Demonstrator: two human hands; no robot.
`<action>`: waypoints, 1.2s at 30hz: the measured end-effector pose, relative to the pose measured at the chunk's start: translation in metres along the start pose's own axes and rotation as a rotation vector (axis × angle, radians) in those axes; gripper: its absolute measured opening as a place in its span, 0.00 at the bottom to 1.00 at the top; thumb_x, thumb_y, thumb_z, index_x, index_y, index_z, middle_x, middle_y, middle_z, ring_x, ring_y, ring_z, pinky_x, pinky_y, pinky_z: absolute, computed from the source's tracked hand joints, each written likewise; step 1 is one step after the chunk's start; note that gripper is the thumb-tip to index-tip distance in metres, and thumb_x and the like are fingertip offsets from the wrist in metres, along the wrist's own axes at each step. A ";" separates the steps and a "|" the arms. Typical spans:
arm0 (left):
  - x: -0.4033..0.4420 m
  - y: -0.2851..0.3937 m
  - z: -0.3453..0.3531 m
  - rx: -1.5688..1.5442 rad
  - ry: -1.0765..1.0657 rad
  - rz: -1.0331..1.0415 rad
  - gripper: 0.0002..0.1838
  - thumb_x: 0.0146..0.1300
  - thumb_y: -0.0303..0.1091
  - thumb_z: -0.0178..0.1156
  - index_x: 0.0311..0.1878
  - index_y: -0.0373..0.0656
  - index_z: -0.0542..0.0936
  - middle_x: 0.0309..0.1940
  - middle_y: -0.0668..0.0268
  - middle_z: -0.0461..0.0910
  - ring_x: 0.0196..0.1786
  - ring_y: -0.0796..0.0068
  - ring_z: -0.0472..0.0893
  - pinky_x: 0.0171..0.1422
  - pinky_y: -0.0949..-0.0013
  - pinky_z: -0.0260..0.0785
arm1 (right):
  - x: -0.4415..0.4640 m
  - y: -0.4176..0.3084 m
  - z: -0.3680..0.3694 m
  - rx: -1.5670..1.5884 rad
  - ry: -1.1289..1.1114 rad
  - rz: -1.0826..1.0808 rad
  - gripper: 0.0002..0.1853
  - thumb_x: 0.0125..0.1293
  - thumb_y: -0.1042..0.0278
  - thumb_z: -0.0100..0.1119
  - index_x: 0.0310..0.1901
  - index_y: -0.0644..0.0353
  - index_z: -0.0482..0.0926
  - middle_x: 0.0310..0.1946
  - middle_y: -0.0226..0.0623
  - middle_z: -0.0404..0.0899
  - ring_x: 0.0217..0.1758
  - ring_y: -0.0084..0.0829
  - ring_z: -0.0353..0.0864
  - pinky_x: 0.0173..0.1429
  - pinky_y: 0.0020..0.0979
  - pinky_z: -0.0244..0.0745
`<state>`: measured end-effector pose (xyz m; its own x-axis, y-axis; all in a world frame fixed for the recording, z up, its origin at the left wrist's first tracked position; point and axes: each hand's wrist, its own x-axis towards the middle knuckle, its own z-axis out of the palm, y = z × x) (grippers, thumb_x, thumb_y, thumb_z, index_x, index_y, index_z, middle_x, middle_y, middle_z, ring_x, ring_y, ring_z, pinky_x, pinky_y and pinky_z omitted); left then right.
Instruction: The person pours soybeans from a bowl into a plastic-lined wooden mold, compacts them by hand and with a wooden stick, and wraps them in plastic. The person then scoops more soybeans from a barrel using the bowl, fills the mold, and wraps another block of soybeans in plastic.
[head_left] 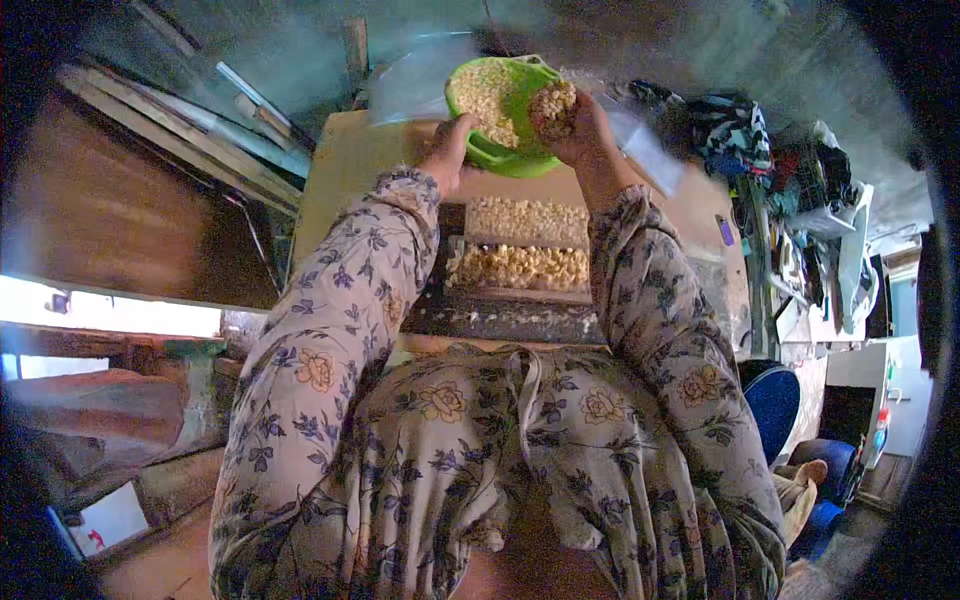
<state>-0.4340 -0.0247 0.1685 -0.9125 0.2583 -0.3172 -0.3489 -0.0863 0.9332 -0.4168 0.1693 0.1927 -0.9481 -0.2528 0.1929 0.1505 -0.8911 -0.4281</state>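
While the left hand grips a round green plastic bowl at 12 o'clock, the right hand holds a clump of pale knobbly pieces at its 3 o'clock; below, two rows look filled, bowl contents unplaced.

Both arms reach forward, left hand gripping, right hand (palm inward) curled.
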 end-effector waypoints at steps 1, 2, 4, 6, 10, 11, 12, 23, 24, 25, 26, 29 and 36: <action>-0.003 -0.004 0.000 -0.004 0.014 0.014 0.22 0.52 0.50 0.50 0.44 0.44 0.68 0.41 0.60 0.73 0.38 0.69 0.77 0.33 0.64 0.72 | -0.005 0.000 0.002 -0.001 -0.017 0.011 0.16 0.62 0.62 0.37 0.40 0.63 0.71 0.34 0.41 0.76 0.35 0.36 0.77 0.41 0.37 0.76; 0.003 -0.007 0.001 -0.024 0.112 0.017 0.19 0.51 0.46 0.52 0.41 0.44 0.68 0.36 0.60 0.74 0.36 0.65 0.77 0.31 0.63 0.72 | -0.003 -0.002 0.001 -0.024 0.042 0.004 0.15 0.62 0.62 0.37 0.40 0.63 0.71 0.33 0.41 0.75 0.35 0.36 0.76 0.39 0.36 0.76; 0.013 -0.019 0.007 -0.098 0.247 0.039 0.18 0.49 0.41 0.58 0.39 0.43 0.67 0.35 0.59 0.73 0.38 0.59 0.76 0.36 0.60 0.72 | -0.008 -0.005 0.008 -0.045 0.104 0.006 0.15 0.62 0.62 0.37 0.39 0.63 0.71 0.32 0.40 0.75 0.34 0.36 0.76 0.36 0.35 0.77; 0.033 -0.043 -0.009 -0.111 0.252 0.028 0.19 0.50 0.43 0.58 0.40 0.43 0.67 0.36 0.59 0.73 0.39 0.60 0.75 0.38 0.61 0.71 | -0.016 -0.006 0.021 0.039 0.202 -0.044 0.15 0.62 0.63 0.37 0.39 0.64 0.71 0.33 0.41 0.75 0.34 0.35 0.76 0.34 0.34 0.77; 0.039 -0.062 -0.008 -0.137 0.131 0.003 0.22 0.52 0.47 0.57 0.44 0.41 0.68 0.40 0.61 0.72 0.43 0.64 0.73 0.45 0.65 0.68 | -0.024 -0.014 -0.007 0.084 0.094 0.073 0.15 0.62 0.64 0.36 0.40 0.66 0.70 0.34 0.43 0.75 0.34 0.38 0.76 0.36 0.35 0.77; 0.040 -0.065 -0.009 -0.126 0.092 0.004 0.24 0.52 0.48 0.56 0.45 0.41 0.68 0.40 0.61 0.72 0.44 0.65 0.73 0.47 0.65 0.67 | -0.028 -0.013 -0.002 0.089 0.100 0.097 0.15 0.62 0.64 0.36 0.40 0.66 0.70 0.34 0.43 0.75 0.34 0.38 0.76 0.36 0.35 0.77; 0.039 -0.066 -0.013 -0.080 0.064 0.017 0.25 0.53 0.49 0.56 0.46 0.41 0.68 0.41 0.62 0.72 0.45 0.66 0.73 0.49 0.66 0.66 | -0.035 -0.012 0.007 0.105 0.042 0.164 0.15 0.63 0.64 0.36 0.40 0.65 0.70 0.34 0.42 0.75 0.33 0.38 0.76 0.36 0.36 0.77; -0.177 -0.070 -0.002 1.495 -0.068 0.942 0.19 0.38 0.33 0.61 0.39 0.45 0.75 0.37 0.63 0.74 0.48 0.62 0.70 0.53 0.59 0.60 | -0.084 0.049 0.046 -0.143 0.278 0.540 0.14 0.62 0.56 0.43 0.41 0.56 0.70 0.31 0.37 0.76 0.31 0.32 0.78 0.24 0.29 0.77; -0.180 -0.080 -0.004 1.495 -0.059 0.940 0.19 0.38 0.33 0.61 0.39 0.45 0.75 0.37 0.63 0.74 0.48 0.62 0.70 0.53 0.59 0.60 | -0.082 0.058 0.033 -0.244 0.279 0.524 0.16 0.60 0.55 0.45 0.43 0.57 0.70 0.35 0.40 0.76 0.35 0.35 0.77 0.33 0.35 0.76; -0.179 -0.091 -0.007 1.519 0.054 0.976 0.13 0.40 0.33 0.59 0.34 0.47 0.76 0.34 0.67 0.74 0.45 0.65 0.71 0.51 0.60 0.60 | -0.077 0.070 0.013 -0.346 0.279 0.507 0.18 0.58 0.53 0.47 0.45 0.57 0.71 0.38 0.43 0.75 0.38 0.38 0.76 0.43 0.41 0.74; -0.179 -0.100 -0.011 1.541 0.173 1.011 0.08 0.41 0.32 0.56 0.29 0.49 0.76 0.31 0.71 0.74 0.43 0.69 0.72 0.49 0.62 0.61 | -0.072 0.079 -0.008 -0.393 0.184 0.401 0.16 0.59 0.55 0.48 0.43 0.57 0.71 0.34 0.40 0.76 0.34 0.34 0.77 0.37 0.38 0.76; -0.181 -0.121 -0.015 1.514 0.337 1.143 0.05 0.43 0.32 0.54 0.26 0.51 0.76 0.30 0.74 0.73 0.41 0.70 0.72 0.46 0.62 0.62 | -0.077 0.091 -0.024 -1.529 -0.102 0.298 0.15 0.60 0.56 0.49 0.38 0.60 0.75 0.30 0.39 0.77 0.30 0.33 0.78 0.35 0.38 0.75; -0.188 -0.134 -0.019 1.407 0.422 1.116 0.07 0.40 0.32 0.56 0.27 0.50 0.77 0.29 0.73 0.73 0.39 0.68 0.72 0.44 0.63 0.64 | -0.093 0.115 -0.010 -1.916 -0.486 -0.072 0.12 0.55 0.61 0.52 0.37 0.58 0.77 0.36 0.44 0.76 0.40 0.42 0.75 0.45 0.36 0.70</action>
<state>-0.2201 -0.0803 0.0997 -0.6299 0.4037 0.6636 0.5949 0.8000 0.0781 -0.3139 0.0941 0.1172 -0.7444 -0.6010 0.2910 -0.6394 0.5159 -0.5701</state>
